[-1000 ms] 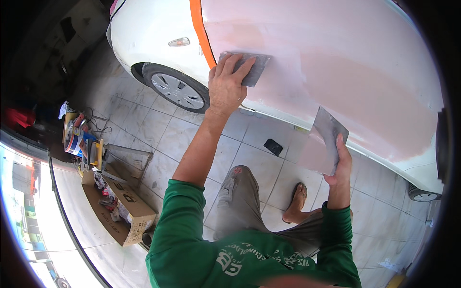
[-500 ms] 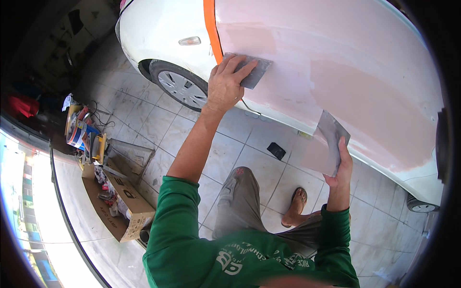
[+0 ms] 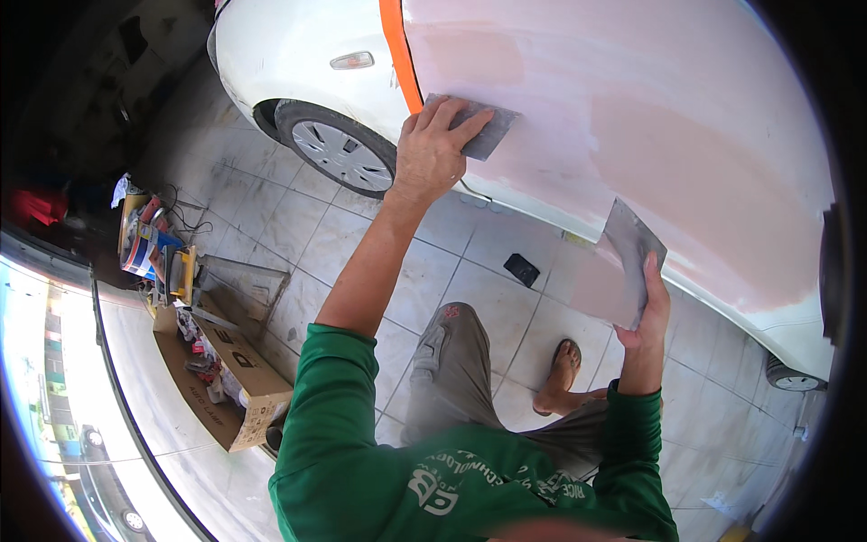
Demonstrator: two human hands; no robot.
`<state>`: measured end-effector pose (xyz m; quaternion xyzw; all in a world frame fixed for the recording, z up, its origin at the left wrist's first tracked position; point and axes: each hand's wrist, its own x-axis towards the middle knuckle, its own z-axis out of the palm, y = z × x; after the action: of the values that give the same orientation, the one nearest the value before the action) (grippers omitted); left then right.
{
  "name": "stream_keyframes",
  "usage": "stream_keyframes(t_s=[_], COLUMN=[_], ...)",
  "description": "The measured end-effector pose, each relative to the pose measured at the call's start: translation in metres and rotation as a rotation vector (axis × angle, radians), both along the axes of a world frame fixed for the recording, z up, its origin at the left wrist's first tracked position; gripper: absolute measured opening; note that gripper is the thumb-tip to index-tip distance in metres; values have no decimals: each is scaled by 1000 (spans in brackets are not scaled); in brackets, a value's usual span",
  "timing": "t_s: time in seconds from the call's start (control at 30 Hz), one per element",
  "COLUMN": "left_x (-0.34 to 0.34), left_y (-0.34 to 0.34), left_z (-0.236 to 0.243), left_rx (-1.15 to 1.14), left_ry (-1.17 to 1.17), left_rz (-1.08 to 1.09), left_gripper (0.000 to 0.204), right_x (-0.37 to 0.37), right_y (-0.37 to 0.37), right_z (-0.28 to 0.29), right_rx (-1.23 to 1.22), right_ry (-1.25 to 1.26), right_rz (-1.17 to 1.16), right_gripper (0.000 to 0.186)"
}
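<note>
My left hand is closed on a flat grey putty spreader. Its blade lies against the pinkish, filler-patched car door, just right of a strip of orange tape along the door's front edge. Lower and to the right, away from the door, my right hand grips a thin flat plate by its edge. That plate's face looks grey and partly pinkish; whether this is putty or a reflection I cannot tell.
The white front fender and wheel stand at upper left. A small black object lies on the tiled floor by the sill. At left are an open cardboard box and a cluttered stand.
The view has shifted slightly. My left hand and its spreader have moved marginally right and up, still by the tape; my right hand keeps its grip on the plate, slightly higher.
</note>
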<state>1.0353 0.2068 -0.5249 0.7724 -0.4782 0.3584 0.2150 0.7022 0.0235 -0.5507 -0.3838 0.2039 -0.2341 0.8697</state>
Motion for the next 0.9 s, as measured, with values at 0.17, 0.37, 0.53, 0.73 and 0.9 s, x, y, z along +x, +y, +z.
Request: stream_keyframes(t_s=[0.17,0.37,0.53,0.73,0.9], left_x=[22,34,13,21,6], left_y=[-2,-16,-2,-4,-24], left_z=[55,17,3,79,35], left_rx=[-172,-233,-45,-192,-198], left_ry=[-154,-97,2,-89,-34], left_rz=[4,12,17,-62,12], left_gripper=[80,83,81,79,81], right_x=[-1,-2,-1,-4,-3], right_y=[-3,-7,-8,-12,-4], right_z=[-7,-8,2,-7,-2], right_rx=[-19,-24,2,-34,-32], right_ry=[37,40,38,11,-4], right_rz=[-20,-12,-76,27,16], right_gripper=[59,58,55,63,63])
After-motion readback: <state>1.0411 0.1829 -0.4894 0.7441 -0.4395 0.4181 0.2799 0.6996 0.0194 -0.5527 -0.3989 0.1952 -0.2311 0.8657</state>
